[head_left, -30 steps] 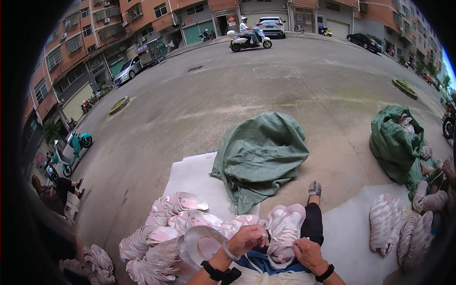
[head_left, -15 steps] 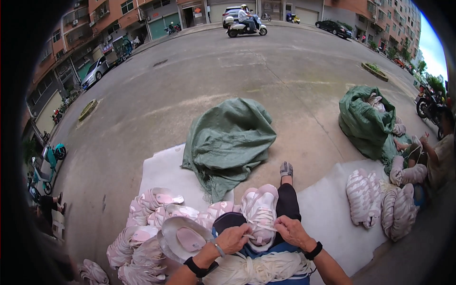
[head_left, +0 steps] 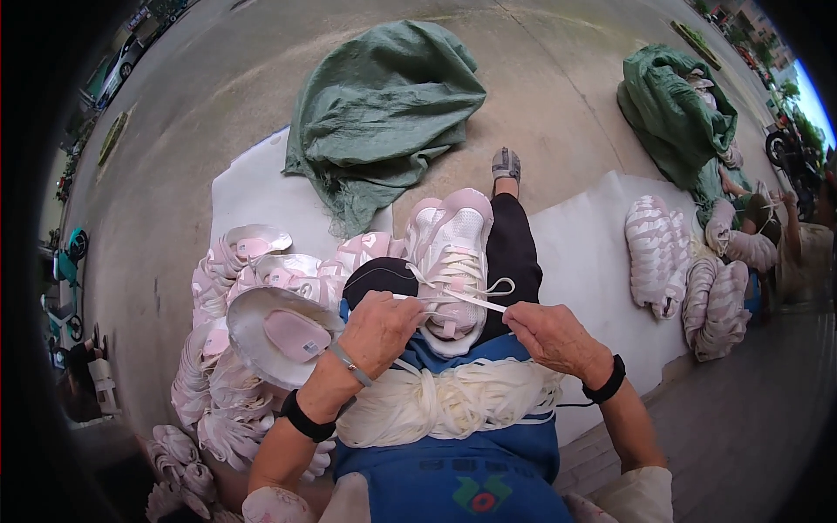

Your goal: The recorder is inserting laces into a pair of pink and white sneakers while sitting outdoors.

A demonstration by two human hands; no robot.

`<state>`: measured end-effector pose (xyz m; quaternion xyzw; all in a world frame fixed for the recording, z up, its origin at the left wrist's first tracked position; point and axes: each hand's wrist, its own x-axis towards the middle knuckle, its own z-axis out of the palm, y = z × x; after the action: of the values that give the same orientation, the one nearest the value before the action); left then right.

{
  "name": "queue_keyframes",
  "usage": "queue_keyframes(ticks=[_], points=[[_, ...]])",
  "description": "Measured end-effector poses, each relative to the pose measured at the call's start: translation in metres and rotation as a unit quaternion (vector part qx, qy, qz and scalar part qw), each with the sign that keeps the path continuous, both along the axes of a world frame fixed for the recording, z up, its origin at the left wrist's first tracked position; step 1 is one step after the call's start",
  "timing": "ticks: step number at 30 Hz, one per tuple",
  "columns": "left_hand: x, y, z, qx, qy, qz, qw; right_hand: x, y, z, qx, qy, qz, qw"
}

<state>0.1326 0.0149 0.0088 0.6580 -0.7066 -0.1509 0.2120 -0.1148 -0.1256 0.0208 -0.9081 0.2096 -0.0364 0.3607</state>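
Observation:
A pink and white sneaker point(head_left: 455, 270) rests on my lap, toe pointing away from me, with a second matching shoe partly hidden beside its toe. My left hand point(head_left: 382, 329) is closed at the left of the sneaker's tongue, pinching a white shoelace. On the other side, my right hand point(head_left: 558, 342) pinches the lace's other part, a flat strand stretched straight across the tongue. A small lace loop stands out at the sneaker's right side. Across my lap, over a blue apron point(head_left: 436, 479), lies a thick bundle of cream laces point(head_left: 453, 403).
To my left are piled pink and white shoes point(head_left: 235, 375) and an upturned pale shoe-shaped piece point(head_left: 283, 338). A green sack point(head_left: 384, 105) lies ahead on white sheeting point(head_left: 253, 187). At right are bundled shoes point(head_left: 658, 257), another green sack point(head_left: 671, 122) and a person sitting.
The view has tilted down, showing more of my lap. My hands have drawn apart, pulling the lace straight between them, and a loop now shows at the right.

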Motion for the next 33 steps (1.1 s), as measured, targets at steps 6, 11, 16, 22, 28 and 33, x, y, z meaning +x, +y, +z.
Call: queue_keyframes(ticks=[6,11,16,22,28,33], points=[[0.001,-0.007,0.000,0.033,0.017,0.008,0.999,0.002,-0.008,-0.017,0.001,-0.037,-0.012,0.999],[0.006,-0.018,-0.002,-0.024,0.007,0.013,1.000,0.003,-0.010,-0.032,-0.013,-0.037,-0.004,0.999],[0.012,-0.025,0.001,-0.036,-0.017,0.030,0.999,0.018,-0.018,-0.027,-0.108,-0.114,-0.108,0.982],[0.031,-0.018,0.001,-0.023,0.008,0.037,0.999,0.012,-0.021,-0.022,-0.066,-0.104,-0.105,0.987],[0.020,-0.018,-0.011,-0.027,0.027,0.075,0.996,0.018,-0.004,-0.024,-0.019,-0.106,-0.054,0.993],[0.015,-0.018,-0.029,-0.049,0.050,0.128,0.989,0.035,0.002,-0.033,-0.058,-0.090,-0.122,0.987]])
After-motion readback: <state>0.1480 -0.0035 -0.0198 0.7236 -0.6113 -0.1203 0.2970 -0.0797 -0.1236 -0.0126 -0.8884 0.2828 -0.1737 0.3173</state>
